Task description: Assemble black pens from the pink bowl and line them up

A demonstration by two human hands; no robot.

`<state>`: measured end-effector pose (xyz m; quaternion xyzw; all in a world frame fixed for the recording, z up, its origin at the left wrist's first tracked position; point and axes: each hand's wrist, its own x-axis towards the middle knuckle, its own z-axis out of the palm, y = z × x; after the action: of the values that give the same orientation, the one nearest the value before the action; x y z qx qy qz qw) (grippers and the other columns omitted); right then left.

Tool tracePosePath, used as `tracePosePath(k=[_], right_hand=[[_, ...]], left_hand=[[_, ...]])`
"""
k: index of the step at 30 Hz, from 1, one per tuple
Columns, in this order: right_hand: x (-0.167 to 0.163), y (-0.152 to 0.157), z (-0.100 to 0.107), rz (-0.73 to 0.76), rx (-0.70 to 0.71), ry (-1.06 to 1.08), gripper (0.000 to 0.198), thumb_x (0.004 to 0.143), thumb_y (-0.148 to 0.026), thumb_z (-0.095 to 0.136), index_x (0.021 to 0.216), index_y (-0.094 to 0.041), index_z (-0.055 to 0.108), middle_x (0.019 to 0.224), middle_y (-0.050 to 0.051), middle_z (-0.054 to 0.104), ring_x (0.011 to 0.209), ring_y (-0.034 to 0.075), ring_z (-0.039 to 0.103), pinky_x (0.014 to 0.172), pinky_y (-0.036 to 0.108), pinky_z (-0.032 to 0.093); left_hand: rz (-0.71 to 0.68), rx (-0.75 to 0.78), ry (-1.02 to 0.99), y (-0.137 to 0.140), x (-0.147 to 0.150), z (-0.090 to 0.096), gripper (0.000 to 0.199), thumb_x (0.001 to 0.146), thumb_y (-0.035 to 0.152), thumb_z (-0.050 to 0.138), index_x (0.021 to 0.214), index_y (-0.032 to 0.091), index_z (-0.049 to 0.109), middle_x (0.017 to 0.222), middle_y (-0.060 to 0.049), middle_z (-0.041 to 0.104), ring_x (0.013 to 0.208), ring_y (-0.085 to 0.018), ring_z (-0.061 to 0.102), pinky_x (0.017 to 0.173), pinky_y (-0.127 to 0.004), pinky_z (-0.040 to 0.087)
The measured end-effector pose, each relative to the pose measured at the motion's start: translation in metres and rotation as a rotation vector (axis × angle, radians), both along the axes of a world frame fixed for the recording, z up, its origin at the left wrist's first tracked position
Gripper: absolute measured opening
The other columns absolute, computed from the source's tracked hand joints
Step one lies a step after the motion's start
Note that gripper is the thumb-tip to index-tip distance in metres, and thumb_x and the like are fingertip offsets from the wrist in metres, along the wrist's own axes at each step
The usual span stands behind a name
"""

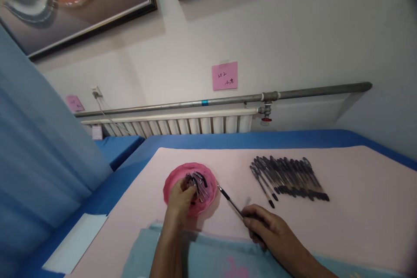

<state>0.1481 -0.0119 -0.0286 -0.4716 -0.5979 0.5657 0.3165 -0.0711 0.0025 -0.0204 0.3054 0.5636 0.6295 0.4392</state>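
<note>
My right hand (269,228) is closed around the rear of an uncapped pen (230,200), a clear-barrelled one with a black grip. Its tip points up and left at the rim of a round pink basket (213,176). Inside that basket lies a loose heap of clear and black pen caps (202,186). My left hand (180,195) reaches over the basket's left side, fingers pinched on a cap in the heap; the fingertips are partly hidden. Off to the right, several capped pens (286,176) lie side by side in a slanted row.
A pink sheet (358,208) covers the blue table (228,140). White paper (76,241) lies at the left, below a blue curtain (42,152). Light-blue cloth (208,254) is at the near edge. A radiator (195,124) and pipe (302,92) run along the wall behind.
</note>
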Motion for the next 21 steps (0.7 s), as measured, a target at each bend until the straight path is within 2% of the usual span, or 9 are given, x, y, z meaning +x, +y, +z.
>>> tracePosePath(k=[2, 4, 6, 13, 21], right_hand=[[-0.002, -0.004, 0.002, 0.029, 0.045, -0.032, 0.019, 0.071, -0.035, 0.049, 0.078, -0.019, 0.057, 0.052, -0.006, 0.047, 0.048, 0.01, 0.045, 0.045, 0.021, 0.036], [-0.004, -0.006, 0.004, 0.057, 0.09, -0.051, 0.019, 0.071, -0.035, 0.049, 0.076, -0.02, 0.058, 0.055, -0.005, 0.049, 0.051, 0.011, 0.047, 0.049, 0.021, 0.038], [-0.005, -0.007, 0.005, 0.077, 0.112, -0.07, 0.019, 0.071, -0.036, 0.049, 0.076, -0.02, 0.058, 0.056, -0.005, 0.05, 0.053, 0.012, 0.048, 0.051, 0.022, 0.039], [-0.004, -0.007, 0.006, 0.08, 0.146, -0.103, 0.018, 0.073, -0.033, 0.047, 0.076, -0.02, 0.058, 0.057, -0.004, 0.05, 0.053, 0.012, 0.048, 0.052, 0.022, 0.04], [-0.003, -0.008, 0.003, 0.09, 0.14, -0.089, 0.018, 0.073, -0.034, 0.049, 0.078, -0.019, 0.058, 0.057, -0.004, 0.049, 0.053, 0.012, 0.048, 0.052, 0.022, 0.041]], left_hand=[[-0.121, 0.024, -0.183, -0.005, 0.005, 0.009, 0.022, 0.06, 0.018, 0.068, 0.08, 0.013, 0.062, 0.074, -0.005, 0.064, 0.063, -0.014, 0.059, 0.061, -0.027, 0.047], [-0.144, 0.027, -0.317, -0.009, 0.011, 0.014, 0.023, 0.058, 0.017, 0.07, 0.079, 0.013, 0.061, 0.073, -0.004, 0.064, 0.064, -0.013, 0.06, 0.064, -0.027, 0.049], [-0.133, 0.021, -0.371, -0.011, 0.016, 0.017, 0.023, 0.056, 0.014, 0.071, 0.075, 0.013, 0.059, 0.069, -0.002, 0.063, 0.063, -0.013, 0.06, 0.065, -0.026, 0.05], [-0.17, 0.008, -0.379, -0.01, 0.022, 0.012, 0.023, 0.057, 0.014, 0.07, 0.076, 0.013, 0.058, 0.071, -0.003, 0.063, 0.064, -0.012, 0.061, 0.064, -0.026, 0.052], [-0.082, 0.036, -0.37, -0.01, 0.022, 0.013, 0.022, 0.055, 0.015, 0.072, 0.071, 0.013, 0.058, 0.067, -0.001, 0.061, 0.063, -0.012, 0.06, 0.063, -0.025, 0.051]])
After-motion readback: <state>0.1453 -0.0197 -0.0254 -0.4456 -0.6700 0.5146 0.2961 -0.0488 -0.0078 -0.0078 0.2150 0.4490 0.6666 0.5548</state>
